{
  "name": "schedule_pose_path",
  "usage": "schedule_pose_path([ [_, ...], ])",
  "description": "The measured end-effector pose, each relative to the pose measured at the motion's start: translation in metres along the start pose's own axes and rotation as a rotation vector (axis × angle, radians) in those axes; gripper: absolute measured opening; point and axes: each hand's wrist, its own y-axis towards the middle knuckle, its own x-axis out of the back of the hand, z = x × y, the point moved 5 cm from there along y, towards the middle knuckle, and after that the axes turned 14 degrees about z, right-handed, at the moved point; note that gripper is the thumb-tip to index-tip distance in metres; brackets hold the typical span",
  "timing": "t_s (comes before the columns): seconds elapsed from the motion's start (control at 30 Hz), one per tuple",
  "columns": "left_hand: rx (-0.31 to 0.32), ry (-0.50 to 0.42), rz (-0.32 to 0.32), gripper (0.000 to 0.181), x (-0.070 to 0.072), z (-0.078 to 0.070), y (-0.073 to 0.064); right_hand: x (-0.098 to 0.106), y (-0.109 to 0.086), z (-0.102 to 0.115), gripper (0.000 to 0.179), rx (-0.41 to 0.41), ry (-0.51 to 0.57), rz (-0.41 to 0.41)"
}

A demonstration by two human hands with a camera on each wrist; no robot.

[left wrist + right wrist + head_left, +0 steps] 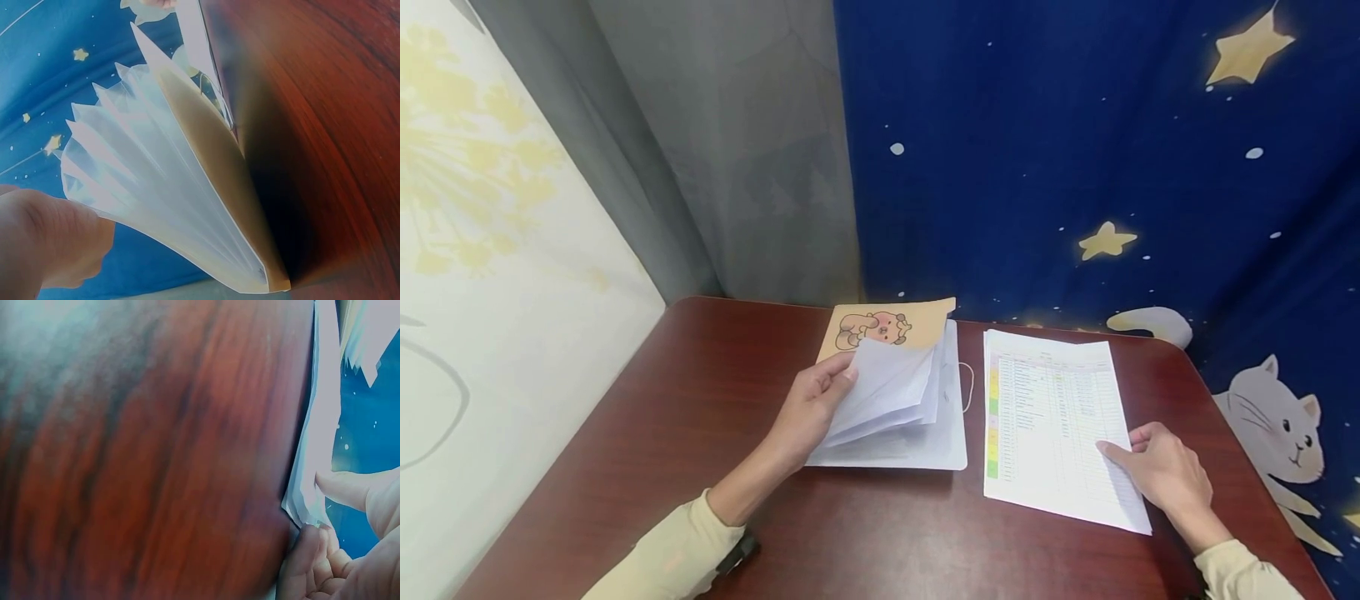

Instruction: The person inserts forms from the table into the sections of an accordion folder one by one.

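Note:
An expanding file folder [891,379] lies fanned open near the far edge of the table, its yellowish cover [928,321] bearing a cartoon animal. My left hand [811,410] pinches the upper left edge of its white pockets and holds them raised. The pleated pockets [125,150] spread apart in the left wrist view. To the right of the folder lies a stack of printed papers [1048,425], a table with a coloured column on top. My right hand [1171,471] grips the stack's right edge, thumb above and fingers beneath, as the right wrist view shows.
The brown wooden table [895,533] extends in front of both items. A thin white elastic loop [970,387] sticks out from the folder's right side. Behind the table hang a grey curtain [760,150] and a blue one [1000,167] with stars.

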Motion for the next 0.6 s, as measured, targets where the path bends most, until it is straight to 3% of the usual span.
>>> schedule_pose_path([
  [0.33,0.009,-0.025,-0.001,0.033,-0.0004,0.0020,-0.0003,0.0026,-0.0010,0.0007,0.055,0.078,-0.042,0.009],
  [0.5,0.002,-0.039,0.009,0.031,-0.0012,0.0023,0.0003,0.0023,0.0018,0.0007,0.043,0.142,0.009,-0.031],
  [0.6,0.003,-0.036,0.009,0.031,-0.0010,0.0022,0.0006,0.0025,0.0038,-0.0003,0.046,0.169,0.055,-0.040],
])
